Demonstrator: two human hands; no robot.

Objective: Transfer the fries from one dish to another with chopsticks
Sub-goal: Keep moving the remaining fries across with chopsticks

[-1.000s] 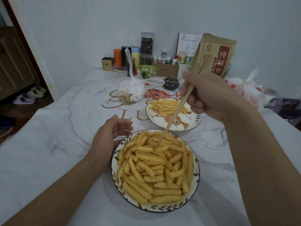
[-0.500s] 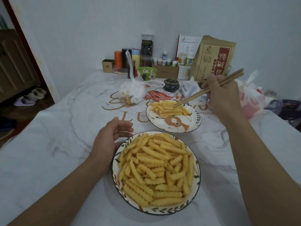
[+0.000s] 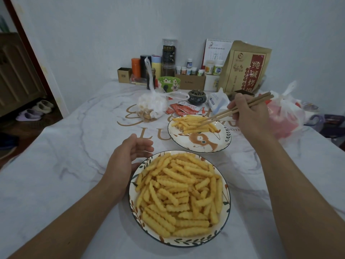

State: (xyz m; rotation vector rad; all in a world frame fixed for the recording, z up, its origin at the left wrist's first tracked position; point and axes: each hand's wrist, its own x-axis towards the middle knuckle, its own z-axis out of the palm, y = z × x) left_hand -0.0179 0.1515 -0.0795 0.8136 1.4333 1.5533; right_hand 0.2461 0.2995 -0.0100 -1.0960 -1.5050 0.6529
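1. Firstly, our right hand [image 3: 250,116] grips a pair of chopsticks [image 3: 240,108], fingers curled round the shafts; the thick ends stick out up and to the right past the knuckles.
2. Chopstick tips: lowered into the pile of fries on the far plate [image 3: 214,146], touching the fries there. We cannot tell whether a fry is pinched between the tips.
3. Our left hand [image 3: 128,157] holds nothing. It lies on the table with fingers loosely curved and thumb apart, cupped just beside the upper-left rim of the near plate [image 3: 186,241].
4. Near plate: round, leaf pattern on the rim, heaped with crinkle-cut fries [image 3: 179,193] across almost the whole dish.
5. Far plate: round, an orange fox-like figure painted inside, a smaller batch of fries [image 3: 190,124] lying on its far half. It sits just beyond the near plate, rims close but apart.
6. Table [image 3: 65,165]: white, marble-patterned covering with gold lettering partly hidden by the plates.
7. Behind the plates: a tied plastic bag of snacks [image 3: 152,107], red sauce packets [image 3: 184,109], a small dark lidded pot [image 3: 197,97], a green bowl [image 3: 169,83].
8. Back edge, against the wall: a brown paper bag with red label [image 3: 245,67], a desk calendar [image 3: 217,48], assorted jars and bottles, a cardboard box [image 3: 190,82].
9. Far right: a plastic bag with red contents [image 3: 285,116].
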